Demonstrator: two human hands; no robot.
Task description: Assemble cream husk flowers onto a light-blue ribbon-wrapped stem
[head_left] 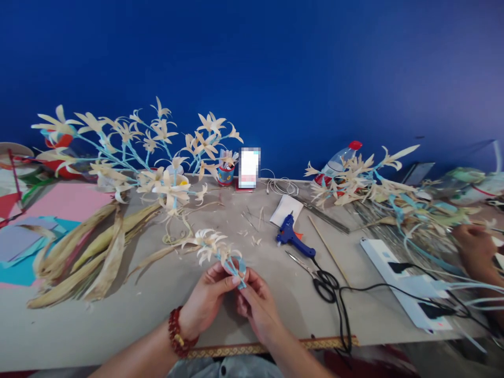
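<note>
Near the table's front, my left hand [208, 294] is closed on the stem of a small cream flower spray [211, 245], which points up and to the left. Beside it, touching the same stem, my right hand [255, 300] pinches a strip of light blue tape [241, 270] wound at the stem's lower end. The fingertips of both hands almost meet there. A blue glue gun [293, 236] and black-handled scissors [325, 286] lie to the right of my hands. Dried husks [94, 257] are spread out on the left.
Large flower branches [134, 152] stand at the back left, near a pen cup [226, 173] and a lit phone [249, 168]. A white power strip [405, 289] with cables lies at right. Another person's hand [474, 244] is at the far right.
</note>
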